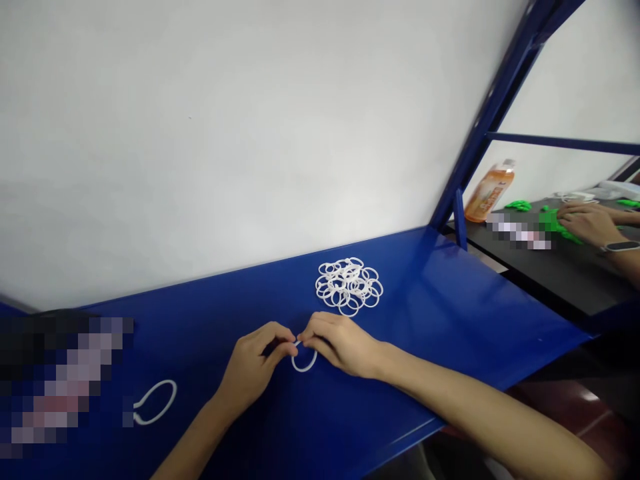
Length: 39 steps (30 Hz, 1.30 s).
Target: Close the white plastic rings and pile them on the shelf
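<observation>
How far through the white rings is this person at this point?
Possibly done: one white loop lies apart at the left. In hand: the left hand and right hand pinch a white ring together. Left: the pile of white rings behind on the blue table.

Both hands meet over a blue table point(450, 300): the left hand point(253, 367) and right hand point(343, 343) pinch one white ring point(304, 363) at its top. A pile of white rings point(349, 287) lies just beyond; a co-worker's hand point(590, 223) rests on the neighbouring dark bench point(550, 273), near an orange bottle point(490, 191).
</observation>
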{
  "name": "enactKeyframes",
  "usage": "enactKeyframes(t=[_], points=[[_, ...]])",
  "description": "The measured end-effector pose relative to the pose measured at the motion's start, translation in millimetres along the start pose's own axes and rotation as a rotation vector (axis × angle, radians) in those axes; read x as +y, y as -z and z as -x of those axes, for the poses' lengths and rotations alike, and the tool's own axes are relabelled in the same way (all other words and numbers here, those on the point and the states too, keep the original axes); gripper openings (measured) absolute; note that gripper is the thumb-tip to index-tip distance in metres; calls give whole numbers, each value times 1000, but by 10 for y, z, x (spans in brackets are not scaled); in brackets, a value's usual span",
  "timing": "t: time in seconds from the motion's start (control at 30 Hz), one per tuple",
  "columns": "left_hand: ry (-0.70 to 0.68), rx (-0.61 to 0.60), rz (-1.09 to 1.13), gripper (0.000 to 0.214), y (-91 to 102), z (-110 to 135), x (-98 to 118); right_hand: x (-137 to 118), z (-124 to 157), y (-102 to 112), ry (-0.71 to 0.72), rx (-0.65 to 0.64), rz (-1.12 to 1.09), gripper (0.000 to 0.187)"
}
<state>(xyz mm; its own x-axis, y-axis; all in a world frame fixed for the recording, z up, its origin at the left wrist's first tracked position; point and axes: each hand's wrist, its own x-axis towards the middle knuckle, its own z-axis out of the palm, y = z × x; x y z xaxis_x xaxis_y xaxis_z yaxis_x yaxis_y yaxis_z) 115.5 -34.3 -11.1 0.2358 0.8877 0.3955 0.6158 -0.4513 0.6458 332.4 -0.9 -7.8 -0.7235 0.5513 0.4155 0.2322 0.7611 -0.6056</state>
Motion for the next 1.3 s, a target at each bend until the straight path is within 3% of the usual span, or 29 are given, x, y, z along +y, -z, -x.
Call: enactKeyframes(t=[0.17, 0.37, 0.67, 0.93, 1.3], points=[[-231, 120, -34, 30, -41, 65, 47, -87, 11, 1, -13, 15, -87, 14], [-246, 107, -21, 29, -73, 69, 60, -132, 13, 4, 28, 64, -88, 18], [-192, 60, -11, 17, 35, 46, 65, -23, -11, 1, -63, 140, -50, 10], [-419, 188, -182, 11, 28, 4, 52, -77, -13, 22, 25, 143, -97, 14], [-557, 195, -277, 9, -7, 59, -40, -119, 9, 59, 71, 30, -36, 20]])
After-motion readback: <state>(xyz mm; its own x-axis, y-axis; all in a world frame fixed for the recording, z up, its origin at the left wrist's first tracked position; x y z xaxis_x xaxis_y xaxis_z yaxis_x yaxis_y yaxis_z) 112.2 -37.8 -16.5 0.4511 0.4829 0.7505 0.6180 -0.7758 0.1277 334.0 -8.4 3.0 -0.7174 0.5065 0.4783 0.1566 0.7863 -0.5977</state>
